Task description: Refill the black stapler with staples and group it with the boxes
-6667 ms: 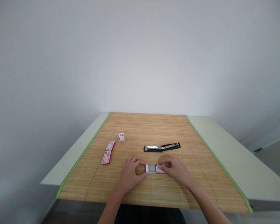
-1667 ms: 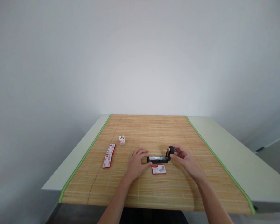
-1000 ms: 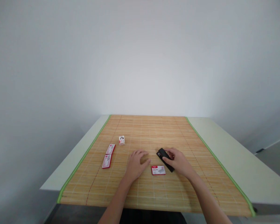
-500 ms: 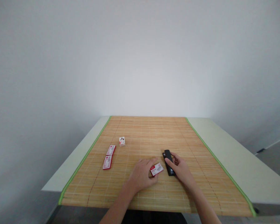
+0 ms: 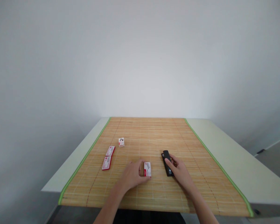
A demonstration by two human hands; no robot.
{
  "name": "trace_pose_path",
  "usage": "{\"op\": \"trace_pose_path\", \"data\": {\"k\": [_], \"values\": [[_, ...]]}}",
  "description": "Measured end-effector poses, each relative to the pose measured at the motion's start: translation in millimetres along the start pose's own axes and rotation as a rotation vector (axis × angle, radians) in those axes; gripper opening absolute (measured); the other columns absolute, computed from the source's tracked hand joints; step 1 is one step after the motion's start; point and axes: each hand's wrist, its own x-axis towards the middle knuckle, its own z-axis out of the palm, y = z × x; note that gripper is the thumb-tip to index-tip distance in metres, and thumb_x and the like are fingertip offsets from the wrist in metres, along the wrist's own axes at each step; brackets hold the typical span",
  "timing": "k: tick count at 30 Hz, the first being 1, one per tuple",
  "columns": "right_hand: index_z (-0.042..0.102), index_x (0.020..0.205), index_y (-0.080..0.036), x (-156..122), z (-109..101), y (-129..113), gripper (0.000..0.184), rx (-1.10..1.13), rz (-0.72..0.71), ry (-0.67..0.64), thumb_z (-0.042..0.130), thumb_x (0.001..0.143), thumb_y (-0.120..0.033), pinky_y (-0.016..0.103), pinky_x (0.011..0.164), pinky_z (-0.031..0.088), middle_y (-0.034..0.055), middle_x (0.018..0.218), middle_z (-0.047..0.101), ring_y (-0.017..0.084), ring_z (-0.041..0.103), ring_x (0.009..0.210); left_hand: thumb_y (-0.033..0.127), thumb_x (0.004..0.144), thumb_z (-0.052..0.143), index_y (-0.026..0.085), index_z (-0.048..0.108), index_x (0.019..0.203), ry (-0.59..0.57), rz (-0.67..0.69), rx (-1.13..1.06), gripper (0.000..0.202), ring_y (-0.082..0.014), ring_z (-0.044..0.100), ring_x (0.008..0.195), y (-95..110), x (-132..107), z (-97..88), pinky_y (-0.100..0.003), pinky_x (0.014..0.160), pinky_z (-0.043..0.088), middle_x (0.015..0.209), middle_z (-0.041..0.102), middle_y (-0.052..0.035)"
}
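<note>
A closed black stapler (image 5: 166, 158) lies on the bamboo mat (image 5: 154, 137), pointing away from me. My right hand (image 5: 178, 170) rests against its near right side, fingers curled around it. A small red and white staple box (image 5: 147, 169) sits left of the stapler. My left hand (image 5: 132, 175) pinches that box at its left side with thumb and fingers.
Two more red and white staple boxes (image 5: 108, 157) lie at the mat's left, with a small white box (image 5: 121, 142) behind them. The mat covers a pale table (image 5: 231, 155) with green strips along its sides. A white wall stands behind.
The stapler was closed and turned to point away from me, then set down at the right. My left hand took the staple box and slid it leftward, turning it lengthwise.
</note>
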Motion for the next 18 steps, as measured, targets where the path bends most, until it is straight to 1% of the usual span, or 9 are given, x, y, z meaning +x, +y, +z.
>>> {"op": "trace_pose_path", "data": {"k": [3,6,10,13,16,18], "values": [[0.068,0.134,-0.022,-5,-2,-3,0.062,0.024,-0.002,-0.049,0.06,0.089,-0.064,0.034,0.069,0.049,0.0023,0.082,0.069,0.023,0.061,0.074,0.056,0.07,0.082,0.029,0.065,0.125,0.094,-0.006,-0.001,0.064,-0.0266,0.066,0.083,-5,2,3.1,-0.038,0.082,0.044,0.086,0.071,-0.0008],[0.068,0.133,-0.022,-9,2,-7,0.063,0.035,0.013,-0.068,0.06,0.089,-0.066,0.035,0.07,0.051,0.0035,0.085,0.071,0.025,0.063,0.077,0.057,0.068,0.083,0.028,0.067,0.123,0.136,0.041,-0.005,0.064,-0.0281,0.065,0.091,0,5,12.7,-0.039,0.086,0.043,0.096,0.072,-0.0033],[0.07,0.129,-0.021,-14,19,-16,0.061,0.036,-0.006,-0.078,0.056,0.091,-0.067,0.033,0.068,0.05,0.0033,0.081,0.071,0.024,0.062,0.074,0.053,0.066,0.085,0.029,0.067,0.12,0.133,0.122,-0.023,0.062,-0.0282,0.063,0.094,15,11,25.5,-0.04,0.088,0.041,0.102,0.071,-0.0042],[0.071,0.127,-0.021,-17,33,-21,0.058,0.023,-0.048,-0.058,0.055,0.093,-0.065,0.033,0.07,0.051,0.0051,0.087,0.072,0.024,0.062,0.077,0.047,0.067,0.084,0.029,0.068,0.115,0.119,0.147,-0.009,0.053,-0.0274,0.062,0.092,23,15,31.6,-0.04,0.086,0.041,0.095,0.069,-0.0031],[0.071,0.126,-0.021,-18,38,-22,0.057,0.009,-0.049,-0.042,0.054,0.094,-0.065,0.034,0.07,0.051,0.0058,0.088,0.073,0.024,0.062,0.077,0.046,0.068,0.083,0.028,0.069,0.111,0.085,0.144,0.005,0.048,-0.027,0.061,0.089,27,18,34.9,-0.039,0.084,0.041,0.09,0.067,-0.0027],[0.07,0.128,-0.021,-18,38,-20,0.059,0.005,-0.028,-0.027,0.056,0.093,-0.065,0.033,0.066,0.05,0.0048,0.082,0.07,0.023,0.061,0.072,0.05,0.068,0.084,0.028,0.068,0.117,0.064,0.148,-0.017,0.056,-0.028,0.062,0.093,27,17,36.0,-0.039,0.087,0.042,0.096,0.069,-0.0039]]}}
